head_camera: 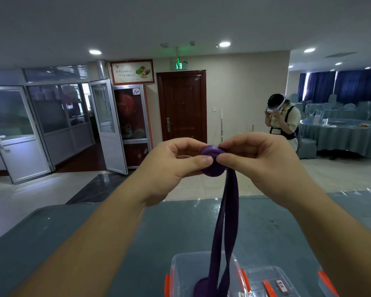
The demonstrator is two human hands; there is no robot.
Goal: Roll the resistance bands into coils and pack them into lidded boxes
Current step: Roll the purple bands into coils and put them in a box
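I hold a purple resistance band (pixel 225 213) up in front of me, its top end wound into a tight coil (pixel 212 161). My left hand (pixel 174 166) pinches the coil from the left with thumb and curled fingers. My right hand (pixel 257 159) pinches it from the right. The band's loose tails hang straight down into a clear plastic box (pixel 180 266) with orange clips at the bottom edge of the view. Inside that box lies another purple coil (pixel 201 286), partly hidden by the hanging tails.
A second clear box or lid (pixel 274 277) with orange clips lies to the right of the first on the blue-grey tablecloth (pixel 73 232). Beyond the table, a person (pixel 284 123) stands near a round covered table (pixel 341 136). Doors line the far wall.
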